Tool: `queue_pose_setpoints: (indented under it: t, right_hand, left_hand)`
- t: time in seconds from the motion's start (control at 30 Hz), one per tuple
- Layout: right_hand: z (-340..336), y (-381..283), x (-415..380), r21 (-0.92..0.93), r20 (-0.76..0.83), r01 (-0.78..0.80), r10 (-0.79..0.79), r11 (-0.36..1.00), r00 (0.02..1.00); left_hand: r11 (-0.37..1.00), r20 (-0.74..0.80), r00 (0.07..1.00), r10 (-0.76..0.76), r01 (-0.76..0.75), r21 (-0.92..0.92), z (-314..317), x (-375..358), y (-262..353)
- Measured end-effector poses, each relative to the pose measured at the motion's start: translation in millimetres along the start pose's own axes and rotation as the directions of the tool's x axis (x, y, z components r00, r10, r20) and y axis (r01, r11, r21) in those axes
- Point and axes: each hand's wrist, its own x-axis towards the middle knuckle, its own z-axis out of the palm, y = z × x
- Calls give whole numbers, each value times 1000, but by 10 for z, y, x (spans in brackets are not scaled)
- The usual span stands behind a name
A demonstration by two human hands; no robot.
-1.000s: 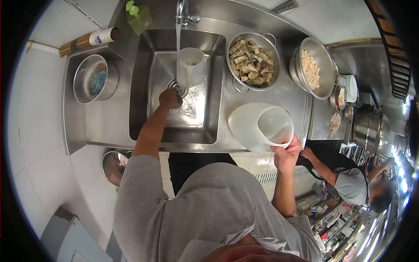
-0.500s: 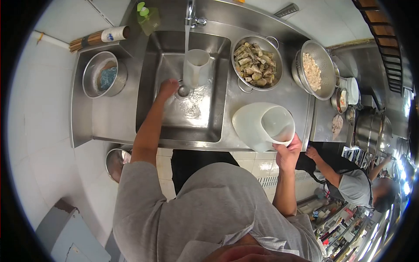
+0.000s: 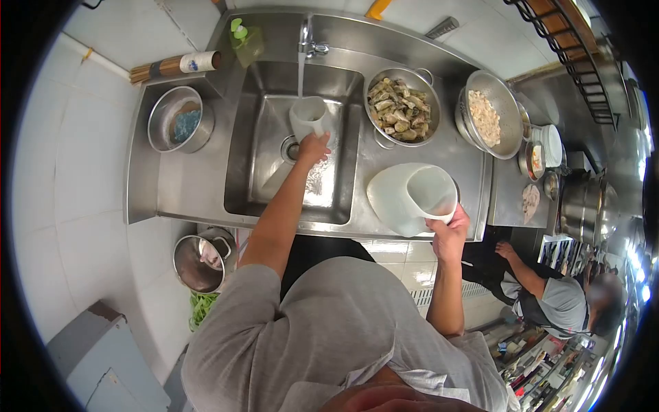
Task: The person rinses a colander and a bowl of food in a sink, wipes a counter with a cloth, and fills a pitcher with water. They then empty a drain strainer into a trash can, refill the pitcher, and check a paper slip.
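Stainless steel makes up the whole bench, and the sink is sunk into its middle, both looking smooth and wet in places. Right of the sink, near the front edge, is the larger jug. It seems to be stiff, cloudy plastic, so I judge it light when empty but heavy and swinging when full. Its wide body would be slippery when wet, therefore the near right side, where the right grip is clamped on it, is the better place to hold. The smaller jug is in the far part of the sink, below the tap. It should be lighter, also stiff and hard to break, and easiest to take on its near side, where the left grip touches it.

Whether the larger jug stands upright or leans is hard to say, and the right fingers are partly covered by its wall. For the left fingers, I cannot tell if they are closed around a handle. The base of the smaller jug is hidden, and it is unclear whether the thin water stream enters its mouth.
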Motion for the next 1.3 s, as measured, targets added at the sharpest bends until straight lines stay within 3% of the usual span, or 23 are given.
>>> queue_pose_setpoints:
  t: [0.1, 0.2, 0.23, 0.27, 0.3, 0.33, 0.37, 0.43, 0.53, 0.63, 0.73, 0.83, 0.97, 1.07, 1.17, 1.2, 1.27, 1.3]
  right_hand:
    - [-26, -31, -23, -12, -3, 10, -10, 1000, 1000]
    - [-50, -12, -7, -15, 19, 32, -32, 999, 999]
    - [-36, -45, 15, -15, 27, 18, -17, 1000, 999]
    - [-18, -87, 12, -14, 29, -2, 3, 1000, 1000]
    - [-31, -102, -15, -13, 27, -31, 31, 999, 999]
    - [-80, -42, -2, -55, 53, 31, -28, 998, 998]
    - [-101, -33, -22, -43, 48, 17, -15, 999, 999]
    - [-89, -51, 26, -16, 59, 16, -15, 1000, 998]
    - [-122, -24, 43, -10, 75, 25, -24, 1000, 997]
    - [-175, 20, 52, -45, 103, 56, -51, 997, 993]
    - [-187, 23, 53, -55, 110, 59, -53, 997, 993]
    - [-191, 27, 53, -54, 119, 63, -56, 997, 991]
    - [-201, 16, 50, -67, 130, 42, -33, 997, 991]
    - [-179, -10, 45, -42, 115, 18, -13, 999, 993]
    - [-145, -44, 45, -46, 88, 27, -23, 999, 996]
    - [-135, -48, 40, -19, 87, 13, -11, 1000, 996]
    - [-145, -57, 36, -34, 95, 9, -6, 999, 995]
    - [-140, -63, 46, -43, 100, 11, -6, 999, 995]
  left_hand:
    - [994, 25, 1000, -2, 5, -112, 59, 74, -121]
    - [979, 128, 986, 105, -125, 160, -297, -59, -92]
    - [934, 113, 947, 302, -317, 165, -588, -232, 18]
    - [871, 24, 884, 466, -464, 164, -855, -516, 369]
    - [825, -97, 838, 537, -497, 268, -1106, -733, 767]
    - [807, -236, 771, 591, -567, 167, -1280, -910, 1132]
    - [759, -280, 740, 611, -447, 474, -1437, -1193, 1631]
    - [591, -133, 726, 674, -424, 686, -1662, -1210, 2219]
    - [509, 8, 818, 575, -365, 779, -1565, -951, 2570]
    - [416, 90, 800, 593, -401, 816, -1496, -750, 2653]
    - [467, 64, 809, 585, -400, 789, -1389, -703, 2697]
    - [374, 111, 746, 657, -450, 811, -1211, -612, 2762]
    - [569, -35, 749, 662, -472, 674, -1080, -586, 2623]
    - [766, -129, 787, 604, -529, 364, -1200, -774, 2206]
    - [801, -219, 859, 463, -301, 517, -1376, -413, 1232]
    - [864, -214, 929, 303, -173, 474, -1282, -366, 952]
    - [904, -176, 977, 119, -33, 426, -1122, -87, 525]
    - [949, -164, 985, 47, 7, 316, -1019, 23, 419]
